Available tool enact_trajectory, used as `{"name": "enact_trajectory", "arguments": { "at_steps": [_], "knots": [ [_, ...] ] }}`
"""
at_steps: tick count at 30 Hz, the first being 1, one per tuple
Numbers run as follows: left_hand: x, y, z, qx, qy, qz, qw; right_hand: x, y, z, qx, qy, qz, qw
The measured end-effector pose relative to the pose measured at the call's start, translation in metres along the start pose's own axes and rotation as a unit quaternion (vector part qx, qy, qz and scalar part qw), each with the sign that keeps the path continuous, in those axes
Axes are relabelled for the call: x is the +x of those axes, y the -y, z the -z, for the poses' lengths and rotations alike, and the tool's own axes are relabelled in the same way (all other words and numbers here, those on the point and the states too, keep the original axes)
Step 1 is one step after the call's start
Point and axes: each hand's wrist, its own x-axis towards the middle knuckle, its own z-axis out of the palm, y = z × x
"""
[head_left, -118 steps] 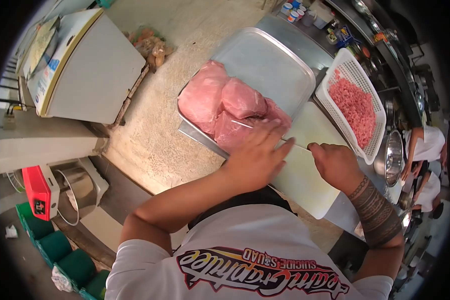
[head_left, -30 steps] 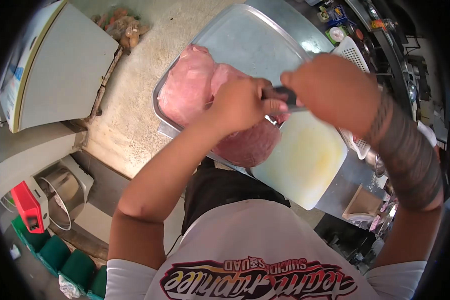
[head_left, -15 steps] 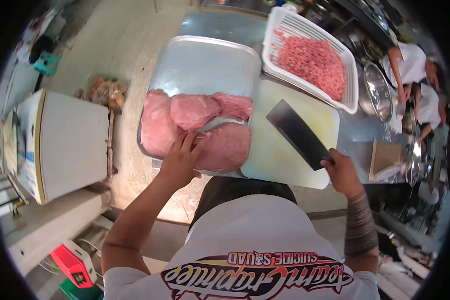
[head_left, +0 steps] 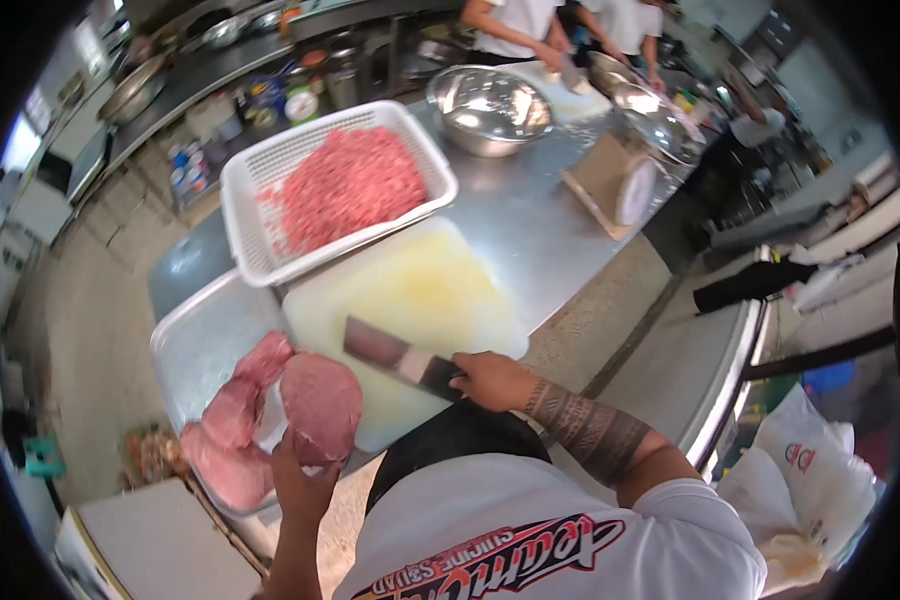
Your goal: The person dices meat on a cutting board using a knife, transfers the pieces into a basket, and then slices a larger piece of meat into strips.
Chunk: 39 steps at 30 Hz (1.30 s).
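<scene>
My left hand (head_left: 298, 474) is closed on a thick slab of raw meat (head_left: 320, 402), tilted up at the right side of the metal tray (head_left: 192, 325). Other meat chunks (head_left: 232, 412) lie in that tray, to the left of the slab. My right hand (head_left: 494, 380) grips the dark handle of a cleaver (head_left: 374, 345), whose wide blade points left over the near part of a pale cutting board (head_left: 445, 275). Blade and slab are apart. Most of my left fingers are hidden by the slab.
A white plastic basket (head_left: 245, 235) of diced meat (head_left: 350, 190) stands behind the board. Farther back are a steel bowl (head_left: 490, 105) and a brown-and-white scale-like object (head_left: 615, 190). Two co-workers (head_left: 515, 25) work at the table's far end.
The view has swung to the right. My left hand has gone from resting on the meat to lifting one slab off the tray. The cleaver stays in my right hand, its blade now lower and flatter.
</scene>
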Motion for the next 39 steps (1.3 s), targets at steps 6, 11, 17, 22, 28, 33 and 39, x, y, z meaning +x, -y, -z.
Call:
{"name": "enact_trajectory", "arguments": {
  "at_steps": [6, 11, 17, 22, 28, 33, 39],
  "knots": [
    [0.034, -0.067, -0.011, 0.012, 0.038, 0.078, 0.996, 0.006, -0.003, 0.005, 0.005, -0.005, 0.010, 1.000],
    [0.092, -0.029, -0.070, -0.088, -0.045, 0.133, 0.986, 0.004, -0.026, 0.019, 0.016, -0.046, -0.003, 0.999],
    [0.160, -0.109, -0.075, 0.027, 0.047, 0.166, 0.985, -0.002, -0.055, 0.048, 0.026, -0.075, -0.045, 0.996],
    [0.172, -0.096, -0.101, 0.010, 0.067, 0.062, 0.996, -0.007, -0.084, 0.052, 0.075, -0.049, 0.018, 0.996],
    [0.168, -0.135, -0.110, 0.146, 0.078, 0.172, 0.971, -0.004, -0.110, 0.069, 0.068, 0.054, 0.039, 0.995],
    [0.142, -0.124, -0.128, 0.161, -0.005, 0.195, 0.968, 0.004, -0.122, 0.079, 0.072, 0.091, 0.079, 0.990],
    [0.142, -0.118, -0.133, 0.138, -0.007, 0.195, 0.971, 0.022, -0.141, 0.067, 0.075, 0.081, 0.160, 0.981]
  ]
}}
